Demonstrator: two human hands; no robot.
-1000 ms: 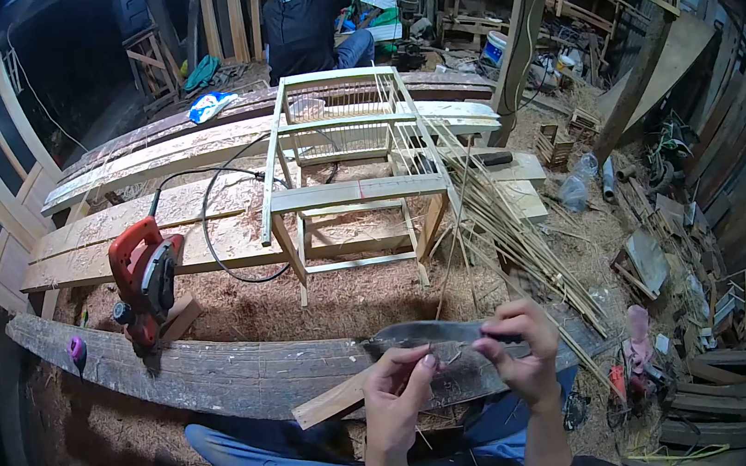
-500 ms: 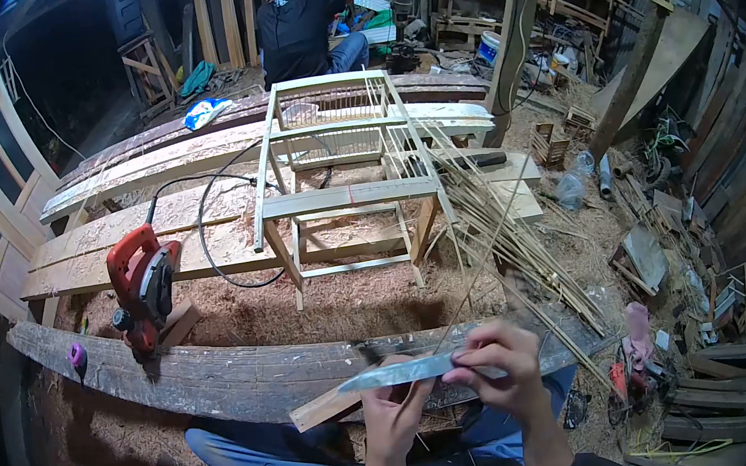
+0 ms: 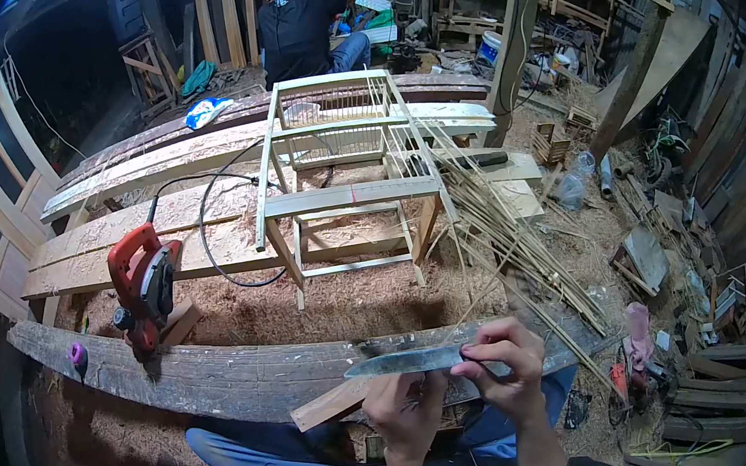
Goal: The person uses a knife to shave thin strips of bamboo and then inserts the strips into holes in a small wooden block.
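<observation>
Head view: long grey knife blade (image 3: 403, 362)

Sawdust floor (image 3: 344, 302), planks (image 3: 207, 244), red saw (image 3: 144, 281), wooden frame (image 3: 345, 194)

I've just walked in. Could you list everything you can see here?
knife: one, grey blade, held level above the lap
wooden frame: one, pale, middle, among the planks
power tool: one, red and black, left
thin sticks: many, pale, right of the frame
planks: several, pale, across the sawdust
other person: one, black shirt, back turned, far end
left hand: curled under the blade
right hand: gripping the knife
</observation>
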